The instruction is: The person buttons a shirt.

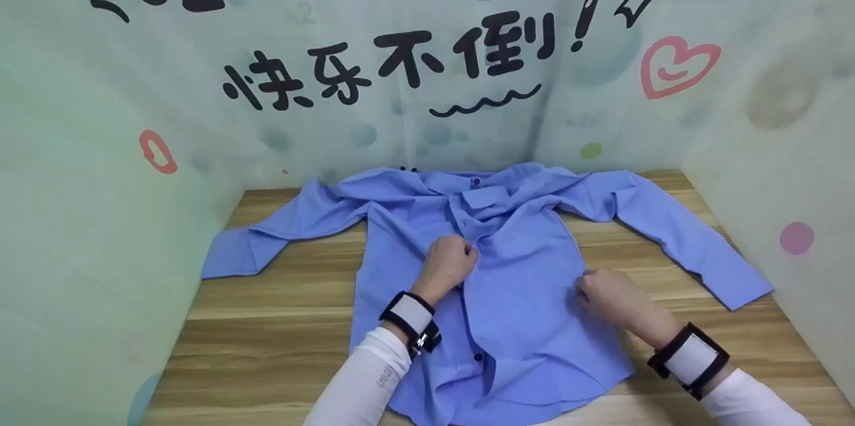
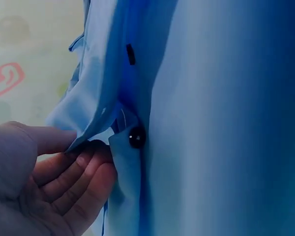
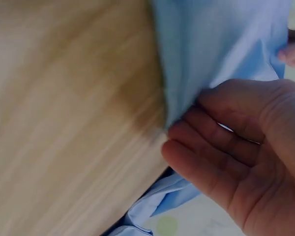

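A blue long-sleeved button-up shirt (image 1: 528, 292) lies front up, its collar (image 1: 484, 197) toward the back wall and both sleeves spread sideways. My left hand (image 1: 449, 264) is at the middle of the chest. In the left wrist view, its thumb and fingers pinch the edge of the front placket (image 2: 91, 118), beside a dark button (image 2: 136, 137); another dark button (image 2: 131, 54) shows farther along. At the shirt's right side edge is my right hand (image 1: 611, 296). The right wrist view shows its thumb and curled fingers gripping that side edge (image 3: 179, 98).
The shirt covers much of a wood-grain table (image 1: 267, 346). A pale printed cloth (image 1: 374, 125) with black lettering and a pink heart (image 1: 680, 67) hangs behind and on both sides. One sleeve (image 1: 230, 254) reaches the left table edge, the other (image 1: 735, 279) the right edge.
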`<state>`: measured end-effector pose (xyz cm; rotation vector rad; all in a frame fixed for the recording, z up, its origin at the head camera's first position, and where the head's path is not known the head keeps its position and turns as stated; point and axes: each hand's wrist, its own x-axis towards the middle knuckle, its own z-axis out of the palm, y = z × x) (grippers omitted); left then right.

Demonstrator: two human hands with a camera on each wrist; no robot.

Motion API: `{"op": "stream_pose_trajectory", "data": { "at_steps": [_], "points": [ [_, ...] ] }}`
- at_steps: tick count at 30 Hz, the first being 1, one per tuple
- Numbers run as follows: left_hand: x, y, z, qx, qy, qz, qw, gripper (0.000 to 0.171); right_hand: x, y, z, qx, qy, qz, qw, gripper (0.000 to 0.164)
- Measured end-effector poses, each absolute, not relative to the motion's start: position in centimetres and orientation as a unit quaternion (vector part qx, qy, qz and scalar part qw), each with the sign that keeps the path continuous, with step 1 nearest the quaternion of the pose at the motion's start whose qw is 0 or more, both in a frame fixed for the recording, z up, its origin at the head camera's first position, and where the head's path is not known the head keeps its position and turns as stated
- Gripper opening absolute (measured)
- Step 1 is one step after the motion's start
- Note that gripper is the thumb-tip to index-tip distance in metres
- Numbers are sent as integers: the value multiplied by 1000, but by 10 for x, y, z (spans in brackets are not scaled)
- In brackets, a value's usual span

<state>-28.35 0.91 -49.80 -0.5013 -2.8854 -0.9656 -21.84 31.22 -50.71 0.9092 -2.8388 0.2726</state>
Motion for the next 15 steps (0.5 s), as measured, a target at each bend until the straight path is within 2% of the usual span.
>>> {"op": "stream_pose_trajectory", "data": {
  "at_steps": [8, 12, 15],
  "points": [
    [-283, 11, -501, -149, -923, -355, 5, 52, -212, 333, -490, 234, -961, 126, 74, 27],
    [-281, 15, -505, -147, -923, -351, -49, 51, -202, 351, -484, 218, -966, 123, 66, 31],
    [-280, 19, -507, -151, -932, -318, -87, 51, -202, 353, -487, 225, -968, 106, 19, 32]
  ]
}}
